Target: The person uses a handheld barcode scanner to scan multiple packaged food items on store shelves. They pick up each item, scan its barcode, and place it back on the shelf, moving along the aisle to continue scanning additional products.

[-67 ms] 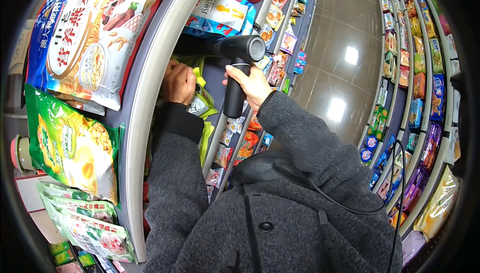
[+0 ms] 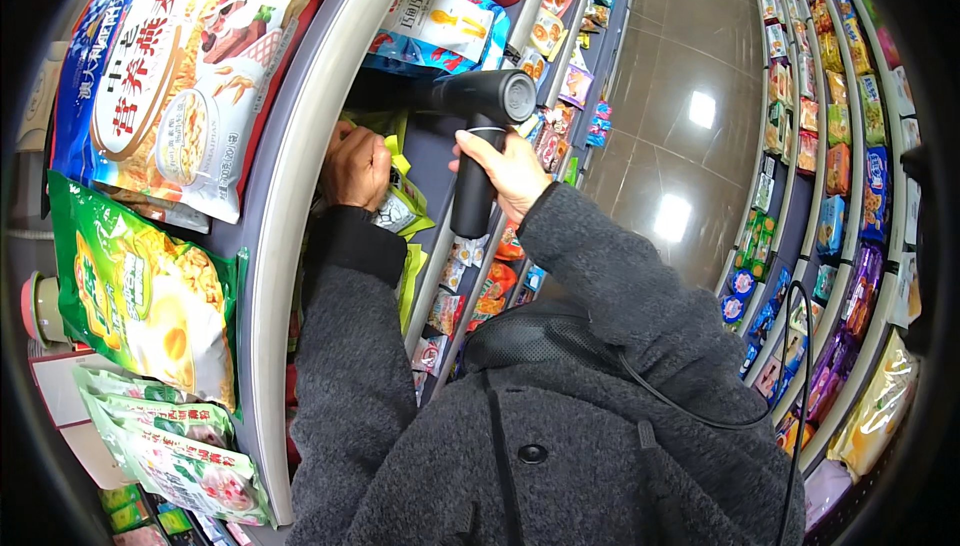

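A black handheld device point(image 2: 472, 186), shaped like a hair dryer with a round ribbed end and a straight handle, reaches from the shelf toward the aisle. My right hand point(image 2: 512, 176) closes on its handle from the right, thumb on the near side. What the device's far left end touches is hidden in the shelf's shadow. To the left of it, my left hand point(image 2: 357, 168) is curled into a fist between the shelf edge and a yellow-green bag point(image 2: 402, 208). Whatever those fingers hold is out of sight. A blue snack bag point(image 2: 440, 26) lies just beyond the device.
A curved grey shelf edge point(image 2: 290, 186) runs close along my left arm. Large cereal bag point(image 2: 190, 76), green bag point(image 2: 150, 296) and smaller pouches point(image 2: 190, 456) stand left of it. Across the tiled aisle point(image 2: 670, 86), more shelves point(image 2: 800, 176) hold packaged snacks. A black cord point(image 2: 790, 386) hangs by my right side.
My right hand and the black device have shifted very slightly to the right. My left hand stays in the same place, still curled.
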`<act>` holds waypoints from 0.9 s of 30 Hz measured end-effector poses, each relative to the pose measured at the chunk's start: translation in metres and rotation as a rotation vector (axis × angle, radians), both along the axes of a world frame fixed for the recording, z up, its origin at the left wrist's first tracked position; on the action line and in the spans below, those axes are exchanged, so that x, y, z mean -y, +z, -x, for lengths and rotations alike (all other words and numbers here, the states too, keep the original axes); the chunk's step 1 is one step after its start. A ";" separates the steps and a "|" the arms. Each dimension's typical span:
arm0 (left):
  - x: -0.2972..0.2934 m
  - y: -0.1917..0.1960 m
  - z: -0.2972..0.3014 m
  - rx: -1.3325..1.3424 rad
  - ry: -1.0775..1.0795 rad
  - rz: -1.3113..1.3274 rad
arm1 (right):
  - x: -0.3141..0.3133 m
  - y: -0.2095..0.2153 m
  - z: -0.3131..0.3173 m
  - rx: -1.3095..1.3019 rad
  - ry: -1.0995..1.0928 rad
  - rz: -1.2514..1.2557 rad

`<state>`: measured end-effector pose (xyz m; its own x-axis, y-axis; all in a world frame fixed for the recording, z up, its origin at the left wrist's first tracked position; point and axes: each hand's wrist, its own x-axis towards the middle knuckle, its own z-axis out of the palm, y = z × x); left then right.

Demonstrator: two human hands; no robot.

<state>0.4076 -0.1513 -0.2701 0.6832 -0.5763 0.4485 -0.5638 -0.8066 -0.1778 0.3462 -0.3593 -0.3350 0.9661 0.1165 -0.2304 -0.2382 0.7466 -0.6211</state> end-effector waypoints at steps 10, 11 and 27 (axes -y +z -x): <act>0.002 -0.001 -0.002 0.008 0.012 -0.034 | 0.058 0.015 0.045 -0.040 -0.004 0.061; 0.001 -0.001 -0.002 0.009 0.015 -0.034 | 0.060 0.017 0.048 -0.045 -0.002 0.059; 0.014 -0.005 -0.008 0.004 0.062 -0.067 | 0.090 0.023 0.071 -0.079 -0.012 0.069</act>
<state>0.4156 -0.1652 -0.2750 0.7166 -0.5617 0.4136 -0.5123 -0.8262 -0.2344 0.2755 -0.4495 -0.3118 0.9457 0.0867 -0.3133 -0.2802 0.7059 -0.6505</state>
